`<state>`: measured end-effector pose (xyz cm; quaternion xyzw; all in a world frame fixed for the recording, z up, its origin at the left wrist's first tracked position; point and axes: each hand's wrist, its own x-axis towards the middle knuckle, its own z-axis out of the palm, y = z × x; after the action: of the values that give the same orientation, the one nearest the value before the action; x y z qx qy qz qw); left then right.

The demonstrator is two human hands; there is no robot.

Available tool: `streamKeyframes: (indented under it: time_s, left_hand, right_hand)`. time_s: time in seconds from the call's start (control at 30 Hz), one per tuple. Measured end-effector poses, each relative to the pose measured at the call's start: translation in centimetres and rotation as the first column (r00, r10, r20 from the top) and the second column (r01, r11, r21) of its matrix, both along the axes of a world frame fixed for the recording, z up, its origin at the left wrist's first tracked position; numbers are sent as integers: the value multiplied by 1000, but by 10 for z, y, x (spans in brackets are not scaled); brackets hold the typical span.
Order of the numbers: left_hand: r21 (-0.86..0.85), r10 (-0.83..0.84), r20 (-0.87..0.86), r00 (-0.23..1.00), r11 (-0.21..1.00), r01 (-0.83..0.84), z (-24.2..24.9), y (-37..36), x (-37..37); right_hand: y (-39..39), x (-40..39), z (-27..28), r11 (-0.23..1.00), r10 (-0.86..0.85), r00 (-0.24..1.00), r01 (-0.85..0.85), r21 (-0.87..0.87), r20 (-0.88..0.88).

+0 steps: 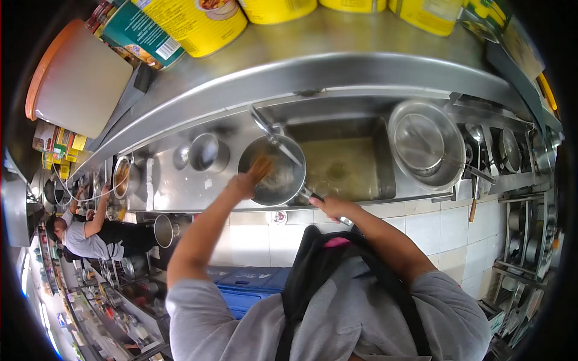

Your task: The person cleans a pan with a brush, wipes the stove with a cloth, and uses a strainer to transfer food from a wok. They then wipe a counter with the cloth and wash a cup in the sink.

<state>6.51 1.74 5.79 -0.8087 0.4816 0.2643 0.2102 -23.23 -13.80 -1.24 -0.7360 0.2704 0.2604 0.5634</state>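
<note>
Left hand (242, 186) holds brush (261, 169) in pan (290, 178), inside rim (304, 165).

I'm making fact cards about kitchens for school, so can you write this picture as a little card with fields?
Place: kitchen, at a metal sink
Left hand: holds a brown brush in the pan
Right hand: holds the pan's handle
Above the pan: faucet
Right of the sink: strainer in a big metal bowl
Shelf: yellow cans
Farther left: another person in a gray top
</note>
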Motion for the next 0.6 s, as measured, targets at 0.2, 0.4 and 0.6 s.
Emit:
streamKeyframes:
  time_s: [0.2, 0.4, 0.6]
  left_hand:
    - [37, -110, 45, 993, 993, 109, 9, 19, -32]
    - [50, -125, 118, 985, 992, 119, -24, 28, -35]
    - [12, -212, 62, 975, 977, 211, -42, 27, -64]
  right_hand:
    - [5, -1, 1, 999, -37, 999, 37, 27, 15]
    - [10, -2, 1, 996, -44, 999, 41, 84, 26]
    - [9, -1, 10, 998, -48, 999, 48, 52, 12]
